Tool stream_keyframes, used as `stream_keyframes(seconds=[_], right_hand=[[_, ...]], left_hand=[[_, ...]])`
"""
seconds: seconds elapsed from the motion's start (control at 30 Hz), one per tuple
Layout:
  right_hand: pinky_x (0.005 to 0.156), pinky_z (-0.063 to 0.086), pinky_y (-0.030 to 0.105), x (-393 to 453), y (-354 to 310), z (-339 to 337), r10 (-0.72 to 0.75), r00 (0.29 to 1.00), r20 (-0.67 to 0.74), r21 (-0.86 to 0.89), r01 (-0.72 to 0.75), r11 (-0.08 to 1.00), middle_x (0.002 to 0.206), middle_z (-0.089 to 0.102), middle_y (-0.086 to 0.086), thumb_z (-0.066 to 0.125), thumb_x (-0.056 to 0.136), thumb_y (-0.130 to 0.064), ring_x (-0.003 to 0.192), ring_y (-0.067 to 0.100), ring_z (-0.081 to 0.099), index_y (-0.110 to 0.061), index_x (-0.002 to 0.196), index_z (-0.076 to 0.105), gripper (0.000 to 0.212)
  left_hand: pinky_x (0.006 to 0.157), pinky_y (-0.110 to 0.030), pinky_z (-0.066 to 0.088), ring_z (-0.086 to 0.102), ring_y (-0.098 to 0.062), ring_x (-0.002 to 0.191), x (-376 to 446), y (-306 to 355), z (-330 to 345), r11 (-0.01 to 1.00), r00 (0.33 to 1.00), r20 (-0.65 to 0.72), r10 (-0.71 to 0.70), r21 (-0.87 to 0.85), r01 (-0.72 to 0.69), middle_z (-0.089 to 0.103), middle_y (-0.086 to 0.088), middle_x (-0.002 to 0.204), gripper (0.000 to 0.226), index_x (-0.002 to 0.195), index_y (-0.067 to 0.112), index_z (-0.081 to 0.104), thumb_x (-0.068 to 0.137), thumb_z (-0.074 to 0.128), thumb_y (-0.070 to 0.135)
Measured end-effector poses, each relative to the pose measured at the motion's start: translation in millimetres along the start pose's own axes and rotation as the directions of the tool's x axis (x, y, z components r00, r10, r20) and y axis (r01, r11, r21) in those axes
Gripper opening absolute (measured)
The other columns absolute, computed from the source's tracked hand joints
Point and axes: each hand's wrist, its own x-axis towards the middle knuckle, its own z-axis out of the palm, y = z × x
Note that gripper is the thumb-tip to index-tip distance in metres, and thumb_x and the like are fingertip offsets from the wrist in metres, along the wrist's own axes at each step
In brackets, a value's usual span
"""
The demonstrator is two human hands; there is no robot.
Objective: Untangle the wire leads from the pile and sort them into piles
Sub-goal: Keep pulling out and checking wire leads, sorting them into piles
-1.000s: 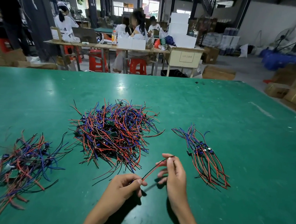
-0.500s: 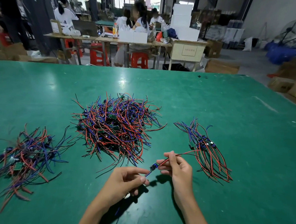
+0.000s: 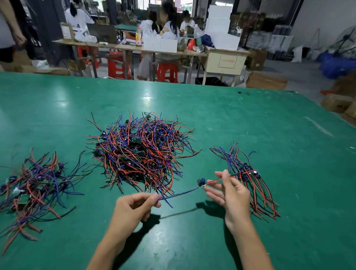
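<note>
Blue-and-red wire lead [image 3: 190, 191] now drawn out nearly straight above the green surface [image 3: 258, 123], clear of the big tangled pile [image 3: 140, 149], where a second ago hung short and bunched between the hands. Left hand [image 3: 134, 209] pinching the blue end between thumb and forefinger; right hand [image 3: 230, 193] loosely open, red end only lightly caught at the thumb and fingertips (exact contact hard to make out), edged closer to the right pile [image 3: 248, 177]. Judged freed and ready to lay on that sorted bundle; left pile [image 3: 30, 183] untouched.
</note>
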Motion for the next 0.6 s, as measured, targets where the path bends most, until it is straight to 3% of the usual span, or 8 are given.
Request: stream_keyframes(seconds=[0.13,0.2,0.27,0.37,0.43,0.6], right_hand=[[0.061,0.061,0.024,26,-35,2,-0.034,0.996,-0.087,0.265,0.056,0.963,0.081,0.076,0.019,0.049,0.106,-0.029,0.072,0.023,0.077,-0.003,0.109,0.062,0.029],[0.067,0.062,0.025,41,-50,1,-0.060,0.984,-0.170,0.364,0.120,0.924,0.097,0.071,0.026,0.044,0.108,-0.028,0.076,0.021,0.077,-0.002,0.114,0.059,0.030],[0.083,0.061,0.029,53,-53,-6,-0.034,0.973,-0.230,0.392,0.125,0.911,0.121,0.061,0.033,0.041,0.110,-0.026,0.092,0.028,0.073,-0.002,0.117,0.056,0.029],[0.107,0.048,0.042,57,-39,-21,0.141,0.964,-0.223,0.427,-0.034,0.904,0.142,0.046,0.037,0.036,0.111,-0.016,0.121,0.042,0.059,0.004,0.131,0.041,0.029],[0.109,0.045,0.043,54,-29,-27,0.208,0.956,-0.205,0.455,-0.096,0.885,0.144,0.043,0.039,0.034,0.111,-0.013,0.128,0.044,0.055,0.005,0.131,0.037,0.027],[0.109,0.046,0.040,52,-19,-31,0.189,0.938,-0.290,0.441,-0.045,0.896,0.144,0.046,0.035,0.034,0.110,-0.008,0.128,0.039,0.056,0.008,0.129,0.044,0.026]], left_hand=[[0.053,-0.016,0.043,0.047,-0.013,0.056,1,1,1,0.991,0.997,-0.078,-0.009,-0.132,-0.002,0.075,-0.009,0.080,0.014,0.098,0.013,0.079,0.089,0.071,0.021],[0.054,-0.017,0.043,0.047,-0.014,0.057,3,0,-1,0.986,0.992,-0.121,-0.030,-0.168,0.010,0.073,-0.006,0.078,0.016,0.097,0.014,0.080,0.088,0.071,0.023],[0.057,-0.020,0.043,0.047,-0.015,0.058,4,-1,-4,0.981,0.987,-0.148,-0.053,-0.191,0.024,0.071,-0.005,0.076,0.015,0.095,0.015,0.081,0.087,0.071,0.024],[0.058,-0.021,0.043,0.048,-0.015,0.059,6,-4,-6,0.978,0.988,-0.139,-0.067,-0.204,0.037,0.070,-0.005,0.077,0.014,0.093,0.018,0.082,0.091,0.068,0.019],[0.056,-0.019,0.045,0.049,-0.016,0.059,7,-5,-5,0.981,0.990,-0.129,-0.061,-0.190,0.036,0.071,-0.007,0.078,0.017,0.091,0.019,0.082,0.094,0.066,0.016],[0.056,-0.019,0.045,0.050,-0.016,0.061,8,-9,-6,0.985,0.991,-0.117,-0.060,-0.167,0.039,0.071,-0.008,0.079,0.021,0.090,0.020,0.082,0.096,0.063,0.015]])
